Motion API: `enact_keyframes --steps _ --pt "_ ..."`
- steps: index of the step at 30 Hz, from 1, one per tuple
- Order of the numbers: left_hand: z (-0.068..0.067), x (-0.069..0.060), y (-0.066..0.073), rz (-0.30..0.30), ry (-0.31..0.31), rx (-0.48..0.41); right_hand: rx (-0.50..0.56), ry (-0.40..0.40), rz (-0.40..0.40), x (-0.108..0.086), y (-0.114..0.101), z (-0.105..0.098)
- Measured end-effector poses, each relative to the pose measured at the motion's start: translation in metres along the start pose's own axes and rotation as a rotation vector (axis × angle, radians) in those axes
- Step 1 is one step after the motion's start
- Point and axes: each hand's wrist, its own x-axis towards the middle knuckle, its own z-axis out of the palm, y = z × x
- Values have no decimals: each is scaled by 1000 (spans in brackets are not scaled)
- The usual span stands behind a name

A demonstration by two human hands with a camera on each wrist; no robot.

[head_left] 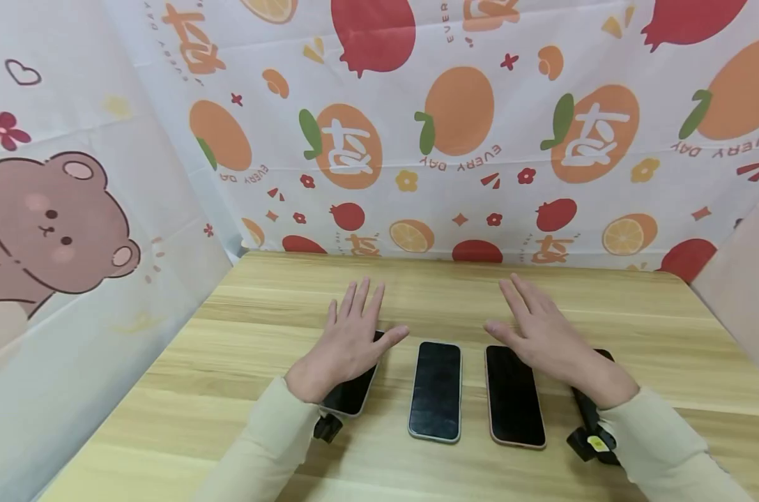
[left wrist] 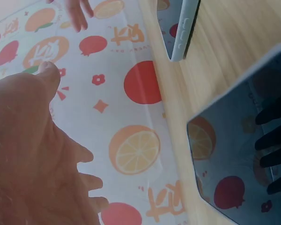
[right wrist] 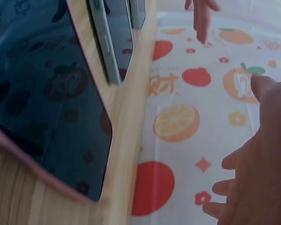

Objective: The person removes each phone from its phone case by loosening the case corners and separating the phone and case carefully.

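My left hand (head_left: 348, 341) is held with straight, spread fingers over the leftmost phone (head_left: 350, 394), partly covering it. In the left wrist view the same phone (left wrist: 234, 150) lies below the hand, its dark screen mirroring the fingers. My right hand (head_left: 545, 341), also with straight fingers, is over the top of a pink-edged phone (head_left: 516, 404). Between the hands lies a pale-edged phone (head_left: 436, 390), screen up and dark. A dark phone (head_left: 585, 408) at the far right is mostly hidden by the right wrist. Neither hand grips anything.
The phones lie in a row on a wood-grain table (head_left: 260, 293). Behind the table's back edge hangs a fruit-print cloth (head_left: 392, 139). A bear-print cloth (head_left: 166, 160) covers the left side. Black straps with small devices sit at both wrists.
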Motion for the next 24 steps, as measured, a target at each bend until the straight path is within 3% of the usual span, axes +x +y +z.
enact_keyframes --steps 14,24 --pt "2 -21 -17 -76 22 -69 66 -62 -21 12 -41 27" --pt "8 -31 -26 -107 26 -193 141 -99 -31 24 -75 49"
